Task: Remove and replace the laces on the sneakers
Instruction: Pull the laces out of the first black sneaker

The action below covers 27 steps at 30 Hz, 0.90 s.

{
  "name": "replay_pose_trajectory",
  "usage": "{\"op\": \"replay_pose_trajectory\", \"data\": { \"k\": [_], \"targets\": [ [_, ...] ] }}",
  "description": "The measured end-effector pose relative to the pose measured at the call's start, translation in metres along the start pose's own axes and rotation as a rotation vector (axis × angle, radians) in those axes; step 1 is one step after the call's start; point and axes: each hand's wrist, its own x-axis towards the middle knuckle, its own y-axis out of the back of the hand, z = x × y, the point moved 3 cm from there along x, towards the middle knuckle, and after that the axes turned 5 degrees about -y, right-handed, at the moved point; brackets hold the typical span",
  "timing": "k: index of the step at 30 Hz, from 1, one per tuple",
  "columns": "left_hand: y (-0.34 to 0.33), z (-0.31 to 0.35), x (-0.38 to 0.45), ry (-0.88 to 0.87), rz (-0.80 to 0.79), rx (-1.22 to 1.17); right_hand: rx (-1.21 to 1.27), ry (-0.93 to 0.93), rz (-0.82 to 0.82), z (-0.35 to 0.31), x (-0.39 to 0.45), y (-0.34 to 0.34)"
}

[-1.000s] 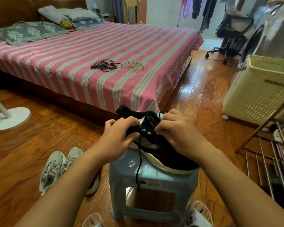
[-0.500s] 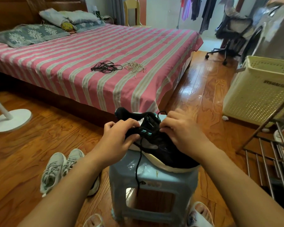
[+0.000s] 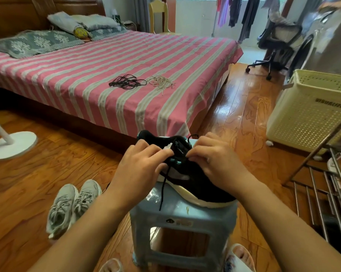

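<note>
a black sneaker (image 3: pixel 203 183) with a white sole lies on a light blue plastic stool (image 3: pixel 183 218). the left hand (image 3: pixel 140 169) grips the side of the sneaker near the tongue, and the right hand (image 3: pixel 214 163) pinches at the eyelets. one end of the black lace (image 3: pixel 162 190) hangs down over the stool. on the striped bed (image 3: pixel 110 71) lie a bundle of black laces (image 3: pixel 127 82) and, just beside it, beige laces (image 3: pixel 161 82). a pair of grey sneakers (image 3: pixel 71 207) stands on the wooden floor (image 3: pixel 24 181).
</note>
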Motion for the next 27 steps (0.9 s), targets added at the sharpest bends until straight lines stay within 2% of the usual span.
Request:
{"op": "replay_pose_trajectory", "data": {
  "k": [2, 4, 6, 7, 9, 12, 14, 16, 19, 23, 24, 27],
  "targets": [
    [0.003, -0.005, -0.002, 0.020, -0.018, -0.048, -0.053, -0.249, 0.136, 0.028, -0.001, 0.016],
    [0.007, -0.015, -0.005, 0.117, -0.012, -0.151, -0.128, -0.706, 0.265, 0.082, -0.015, 0.036],
    [0.008, -0.023, -0.008, 0.213, 0.008, -0.262, -0.215, -1.054, 0.214, 0.118, -0.037, 0.044],
    [0.007, -0.025, -0.008, 0.234, 0.019, -0.296, -0.266, -1.114, 0.111, 0.121, -0.043, 0.041],
    [0.003, -0.026, -0.008, 0.258, 0.037, -0.345, -0.288, -1.029, -0.014, 0.109, -0.036, 0.031],
    [0.000, -0.024, -0.007, 0.306, 0.047, -0.411, -0.019, -0.556, 0.024, 0.052, -0.002, 0.018],
    [0.000, -0.024, -0.007, 0.325, 0.054, -0.448, 0.127, -0.310, -0.062, 0.012, 0.010, 0.003],
    [-0.001, -0.025, -0.008, 0.326, 0.039, -0.461, 0.063, -0.180, -0.135, -0.006, 0.014, -0.016],
    [-0.004, -0.028, -0.010, 0.310, -0.022, -0.437, -0.080, -0.099, -0.099, -0.010, 0.023, -0.028],
    [-0.005, -0.028, -0.008, 0.277, -0.036, -0.340, -0.205, -0.085, -0.165, -0.017, 0.026, -0.033],
    [-0.005, -0.028, -0.006, 0.275, -0.024, -0.341, -0.156, -0.165, -0.155, -0.019, 0.023, -0.031],
    [-0.006, -0.029, -0.002, 0.278, 0.011, -0.381, 0.093, -0.620, -0.018, -0.016, 0.021, -0.025]
  ]
}}
